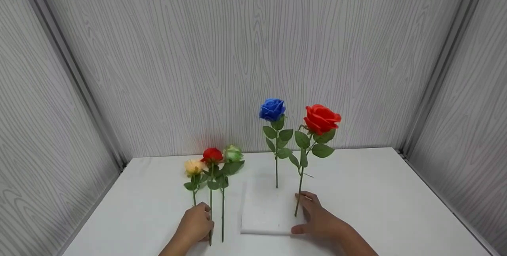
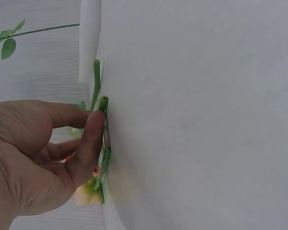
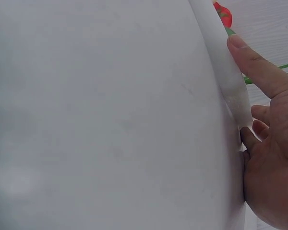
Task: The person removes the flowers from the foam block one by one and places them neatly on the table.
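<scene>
Pinches 1 small red rose (image 1: 212,155) low on its stem with the left hand (image 1: 194,224), left of bottom centre in the head view, bringing thumb and fingertips narrowly together. Seen just left of that bloom: 1 peach rose (image 1: 193,167), partly hidden low down by the hand; just right, 1 pale green rose (image 1: 233,153). Rests the right hand (image 1: 321,219) at the right end of a white board (image 1: 261,218), lower centre, spreading thumb wide from fingers. Standing on the board: 1 blue rose (image 1: 272,109), upright, and 1 large red rose (image 1: 322,119), tilted right. Cannot tell whether the right fingers touch the latter's stem.
</scene>
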The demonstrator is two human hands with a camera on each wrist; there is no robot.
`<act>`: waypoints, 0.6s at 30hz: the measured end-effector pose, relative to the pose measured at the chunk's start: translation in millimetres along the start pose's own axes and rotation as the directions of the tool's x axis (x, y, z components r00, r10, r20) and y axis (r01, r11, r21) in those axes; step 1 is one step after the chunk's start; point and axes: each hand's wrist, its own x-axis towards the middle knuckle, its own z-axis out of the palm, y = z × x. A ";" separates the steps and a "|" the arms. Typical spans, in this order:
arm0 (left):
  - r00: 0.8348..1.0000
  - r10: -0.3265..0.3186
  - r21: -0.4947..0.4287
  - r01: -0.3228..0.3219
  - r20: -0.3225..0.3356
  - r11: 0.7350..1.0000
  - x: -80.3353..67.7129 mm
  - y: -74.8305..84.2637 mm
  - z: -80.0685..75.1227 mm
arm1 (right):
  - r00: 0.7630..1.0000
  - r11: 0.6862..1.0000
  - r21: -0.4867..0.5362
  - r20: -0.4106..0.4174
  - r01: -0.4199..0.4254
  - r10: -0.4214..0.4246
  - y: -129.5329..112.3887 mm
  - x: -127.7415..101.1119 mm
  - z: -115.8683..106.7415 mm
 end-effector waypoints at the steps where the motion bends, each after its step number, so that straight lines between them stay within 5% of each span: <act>1: 1.000 0.001 -0.003 -0.001 -0.004 1.000 0.0 0.0 -0.2 | 1.000 1.000 0.005 -0.003 -0.004 0.004 0.0 0.1 -0.1; 9: 1.000 -0.012 0.044 0.012 -0.002 0.999 3.7 2.8 -1.3 | 0.995 0.995 0.036 -0.016 -0.097 0.097 0.2 3.6 1.3; 18: 0.996 0.006 0.056 -0.001 -0.086 0.998 7.4 11.8 -2.3 | 0.991 0.988 0.089 -0.033 -0.128 0.131 3.1 4.5 3.1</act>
